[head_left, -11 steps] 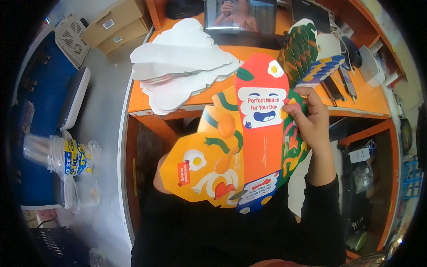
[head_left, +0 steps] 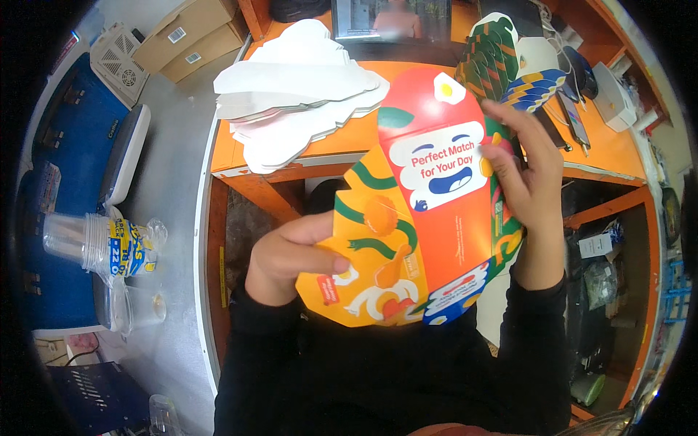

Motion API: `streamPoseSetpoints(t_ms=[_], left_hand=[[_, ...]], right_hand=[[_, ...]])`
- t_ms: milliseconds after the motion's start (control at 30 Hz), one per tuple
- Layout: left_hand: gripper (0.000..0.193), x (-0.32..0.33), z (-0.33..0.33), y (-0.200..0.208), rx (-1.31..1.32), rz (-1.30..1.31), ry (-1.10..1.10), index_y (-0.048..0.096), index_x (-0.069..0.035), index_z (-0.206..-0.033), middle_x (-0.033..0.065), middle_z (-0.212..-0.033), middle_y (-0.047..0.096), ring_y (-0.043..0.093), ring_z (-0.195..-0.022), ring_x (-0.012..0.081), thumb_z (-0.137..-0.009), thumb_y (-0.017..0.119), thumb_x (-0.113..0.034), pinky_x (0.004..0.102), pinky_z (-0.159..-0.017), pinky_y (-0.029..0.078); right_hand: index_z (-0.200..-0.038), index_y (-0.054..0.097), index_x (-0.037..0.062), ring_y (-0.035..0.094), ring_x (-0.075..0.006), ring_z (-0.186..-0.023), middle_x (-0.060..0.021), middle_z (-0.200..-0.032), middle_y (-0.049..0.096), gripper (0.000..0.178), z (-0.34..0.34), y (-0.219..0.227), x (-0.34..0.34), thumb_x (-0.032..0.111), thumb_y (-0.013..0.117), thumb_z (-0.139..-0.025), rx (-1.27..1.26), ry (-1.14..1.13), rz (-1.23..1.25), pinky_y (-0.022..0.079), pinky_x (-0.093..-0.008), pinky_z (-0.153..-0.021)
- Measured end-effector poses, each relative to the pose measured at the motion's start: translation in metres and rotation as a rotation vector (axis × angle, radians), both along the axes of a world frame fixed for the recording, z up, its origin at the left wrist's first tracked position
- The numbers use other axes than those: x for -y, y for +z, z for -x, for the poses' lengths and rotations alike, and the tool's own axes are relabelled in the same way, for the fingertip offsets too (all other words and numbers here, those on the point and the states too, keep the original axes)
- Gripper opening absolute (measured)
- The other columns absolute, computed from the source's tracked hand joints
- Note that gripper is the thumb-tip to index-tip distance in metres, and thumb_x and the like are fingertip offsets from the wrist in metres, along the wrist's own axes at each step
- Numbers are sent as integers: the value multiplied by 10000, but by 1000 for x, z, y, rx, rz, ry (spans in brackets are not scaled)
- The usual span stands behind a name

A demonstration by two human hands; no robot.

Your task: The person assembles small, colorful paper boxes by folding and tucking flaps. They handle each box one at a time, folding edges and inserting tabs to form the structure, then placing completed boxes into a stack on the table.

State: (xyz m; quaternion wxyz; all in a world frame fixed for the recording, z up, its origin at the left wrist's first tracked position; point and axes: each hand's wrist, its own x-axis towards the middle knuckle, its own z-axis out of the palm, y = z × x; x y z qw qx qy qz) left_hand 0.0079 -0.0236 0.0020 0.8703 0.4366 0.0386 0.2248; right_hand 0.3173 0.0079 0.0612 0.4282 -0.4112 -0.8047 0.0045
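Observation:
A flat, unfolded carton blank (head_left: 452, 236) is held up in front of my body, its printed side showing red, yellow, green and blue panels with cartoon food. My left hand (head_left: 291, 251) pinches the yellow panel at its left edge, thumb on the printed face and the other fingers behind. At the right edge, my right hand (head_left: 534, 163) grips the green panel, thumb in front and index finger stretched along the red flap. Beyond it on the orange desk lies a stack of white-backed blanks (head_left: 291, 94). More printed blanks (head_left: 487, 58) are fanned out at the back right.
A tablet-like screen (head_left: 392, 22) stands at the back of the orange desk (head_left: 243, 149). On the grey counter (head_left: 171, 203) at left are wrapped clear plastic cups (head_left: 94, 240) and cardboard boxes (head_left: 193, 40). A phone (head_left: 574, 123) and cables lie at the right; open shelves are below.
My left hand has come from behind the blank to its front edge, thumb now on the yellow panel. The blank has tilted and shifted right, and my right hand has moved right with it.

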Motion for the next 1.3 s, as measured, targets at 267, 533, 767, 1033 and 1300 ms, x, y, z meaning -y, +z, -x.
streamPoseSetpoints(t_ms=[267, 533, 767, 1033, 1300], left_hand=[[521, 31, -2, 37, -152, 169, 177, 394, 21, -1386, 144, -1374, 533, 529, -1257, 267, -924, 566, -146, 329, -1049, 422], [509, 27, -27, 32, -314, -45, 207, 355, -18, -1416, 121, -1349, 529, 551, -1213, 228, -955, 525, -151, 316, -1020, 428], [387, 26, -53, -4, -411, -115, 30, 466, 20, -1304, 116, -1218, 585, 567, -1121, 167, -1002, 504, -220, 294, -948, 446], [565, 23, -58, -52, 154, 404, -30, 428, 26, -1387, 175, -1386, 516, 515, -1285, 262, -987, 542, -357, 392, -1067, 421], [497, 25, -92, -43, -220, 74, 706, 445, -44, -1350, 124, -1274, 587, 608, -1149, 201, -927, 674, -169, 333, -956, 507]], right_hand=[[-1299, 604, 78, 484, -377, -1302, -145, -1384, 554, 552, 20, 4, 36, 321, 706, -814, 293, 164, 57, 338, -483, -1092], [-1405, 491, 81, 399, -381, -1372, -148, -1468, 461, 702, 27, -7, 43, 453, 658, -835, 357, 256, 263, 267, -502, -1145], [-1226, 623, 52, 634, -339, -1083, -145, -1180, 667, 405, 41, -42, 66, 218, 692, -863, 5, 327, 479, 461, -451, -1004], [-1211, 637, 72, 648, -316, -1097, -123, -1171, 683, 298, 29, -43, 76, 128, 609, -919, -92, 298, 494, 453, -441, -1019], [-1268, 604, 30, 606, -319, -1201, -195, -1311, 602, 330, 38, -76, 38, -1, 511, -953, -163, 132, 123, 474, -401, -1010]])
